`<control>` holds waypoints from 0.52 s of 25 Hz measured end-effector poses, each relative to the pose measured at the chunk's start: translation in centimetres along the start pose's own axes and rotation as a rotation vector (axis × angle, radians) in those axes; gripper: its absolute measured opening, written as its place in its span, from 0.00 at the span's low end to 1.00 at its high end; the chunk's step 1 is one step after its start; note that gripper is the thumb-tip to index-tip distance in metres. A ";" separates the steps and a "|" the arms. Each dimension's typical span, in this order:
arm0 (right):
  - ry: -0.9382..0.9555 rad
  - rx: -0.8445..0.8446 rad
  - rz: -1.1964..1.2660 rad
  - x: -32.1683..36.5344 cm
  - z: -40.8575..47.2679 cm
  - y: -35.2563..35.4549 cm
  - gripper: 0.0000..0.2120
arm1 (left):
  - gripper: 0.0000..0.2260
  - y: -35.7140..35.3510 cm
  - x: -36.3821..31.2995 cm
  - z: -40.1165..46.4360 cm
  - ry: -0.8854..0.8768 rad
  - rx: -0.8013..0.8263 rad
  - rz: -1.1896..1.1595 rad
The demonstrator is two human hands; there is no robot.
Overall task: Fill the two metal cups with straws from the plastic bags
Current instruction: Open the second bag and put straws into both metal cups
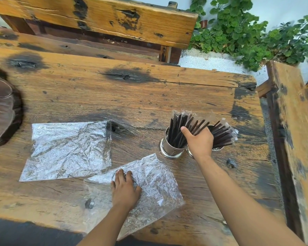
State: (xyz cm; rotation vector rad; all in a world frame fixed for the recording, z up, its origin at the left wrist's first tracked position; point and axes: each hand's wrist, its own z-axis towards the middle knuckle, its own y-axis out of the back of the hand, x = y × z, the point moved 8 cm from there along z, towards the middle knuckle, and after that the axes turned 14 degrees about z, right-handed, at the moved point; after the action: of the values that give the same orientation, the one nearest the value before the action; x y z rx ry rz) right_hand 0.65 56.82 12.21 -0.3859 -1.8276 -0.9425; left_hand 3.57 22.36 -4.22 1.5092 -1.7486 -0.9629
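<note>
Two metal cups stand side by side on the wooden table (pixel 114 96). The left cup (pixel 171 150) holds a fan of dark wrapped straws (pixel 178 128). The right cup (pixel 217 148) is mostly hidden behind my right hand and also holds dark straws (pixel 222 135). My right hand (pixel 199 141) grips the upper part of the left cup's straws. One flat clear plastic bag (pixel 68 150) lies to the left. A second clear bag (pixel 155 189) lies near the front edge, and my left hand (pixel 124 189) presses flat on it.
A dark round wooden slab (pixel 2 110) sits at the table's left edge. A wooden bench (pixel 96 20) stands behind the table and another wooden piece (pixel 295 132) stands to the right. Green plants (pixel 247 32) grow at the back right.
</note>
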 end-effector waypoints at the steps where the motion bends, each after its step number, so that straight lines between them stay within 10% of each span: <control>1: 0.008 0.019 0.024 0.0 -0.3 0.1 0.18 | 0.34 0.2 0.0 -0.1 0.004 -0.012 -0.009; 5: -0.020 0.052 0.110 -0.1 -2.2 0.8 0.45 | 0.30 0.6 -0.4 -0.7 0.028 -0.065 -0.075; 13: 0.070 0.098 -0.020 2.3 -2.6 3.1 0.36 | 0.39 -1.3 -0.8 -2.8 0.087 -0.042 -0.010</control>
State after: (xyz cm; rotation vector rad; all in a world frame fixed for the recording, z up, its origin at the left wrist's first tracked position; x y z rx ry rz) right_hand 3.23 56.55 16.05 -0.2715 -1.8084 -0.8654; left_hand 6.75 22.72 -3.83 1.5120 -1.6509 -0.9195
